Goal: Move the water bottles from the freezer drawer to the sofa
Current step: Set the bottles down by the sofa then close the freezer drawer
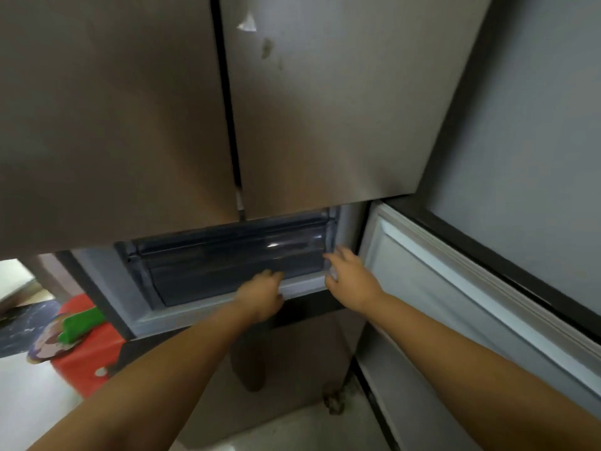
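Head view, looking down at the lower part of a tall brushed-metal refrigerator [325,109] with two upper doors closed. Below them a compartment stands exposed; its grey-lined lower door [471,288] is swung open to the right.

Inside the compartment sits a dark translucent plastic freezer drawer [221,265], its front panel facing out. No water bottles can be made out through the smoky front; contents not discernible. Sofa not in frame.

Left hand [261,296] reaches to the drawer's front at lower centre, fingers curled over or against the lower front edge; blur makes it unclear whether they actually grip it. Right hand [349,278] is at the drawer's right end, fingers spread and fairly straight, tips touching or just beside the drawer's side near the white compartment frame. It holds nothing.

Both forearms are bare, extending from the bottom corners of the frame.

At lower left, beside the refrigerator, a red box-like object [94,349] carries a green item [81,325] and some patterned material, too blurred to identify. Pale floor beneath.
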`<state>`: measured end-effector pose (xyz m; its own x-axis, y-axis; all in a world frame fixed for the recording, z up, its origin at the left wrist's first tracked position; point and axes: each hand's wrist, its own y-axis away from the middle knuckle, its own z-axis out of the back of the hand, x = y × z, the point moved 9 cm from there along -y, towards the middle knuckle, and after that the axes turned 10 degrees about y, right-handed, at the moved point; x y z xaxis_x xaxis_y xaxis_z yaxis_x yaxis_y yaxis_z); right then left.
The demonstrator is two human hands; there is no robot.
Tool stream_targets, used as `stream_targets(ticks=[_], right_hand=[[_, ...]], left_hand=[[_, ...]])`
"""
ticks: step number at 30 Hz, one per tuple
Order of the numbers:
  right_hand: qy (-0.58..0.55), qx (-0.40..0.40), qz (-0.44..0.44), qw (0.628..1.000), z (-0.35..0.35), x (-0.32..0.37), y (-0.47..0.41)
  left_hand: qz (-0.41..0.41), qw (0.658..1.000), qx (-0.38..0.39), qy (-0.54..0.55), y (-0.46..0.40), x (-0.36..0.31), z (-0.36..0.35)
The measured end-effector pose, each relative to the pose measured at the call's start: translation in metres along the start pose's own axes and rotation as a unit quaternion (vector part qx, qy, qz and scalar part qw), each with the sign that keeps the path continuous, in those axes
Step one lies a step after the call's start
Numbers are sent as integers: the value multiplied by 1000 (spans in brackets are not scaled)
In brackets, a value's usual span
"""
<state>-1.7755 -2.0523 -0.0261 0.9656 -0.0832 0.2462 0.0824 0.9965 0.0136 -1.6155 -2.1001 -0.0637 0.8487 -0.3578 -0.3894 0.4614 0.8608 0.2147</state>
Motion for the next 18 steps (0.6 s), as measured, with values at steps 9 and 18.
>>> stream_targets(ticks=[9, 18], right_hand=[[90, -309, -47, 946, 167, -68, 211], [157, -93, -339, 923, 175, -213, 355]], left_hand=[[-341, 898, -211, 179, 89, -272, 21], [-409, 910, -65, 10, 116, -394, -46]])
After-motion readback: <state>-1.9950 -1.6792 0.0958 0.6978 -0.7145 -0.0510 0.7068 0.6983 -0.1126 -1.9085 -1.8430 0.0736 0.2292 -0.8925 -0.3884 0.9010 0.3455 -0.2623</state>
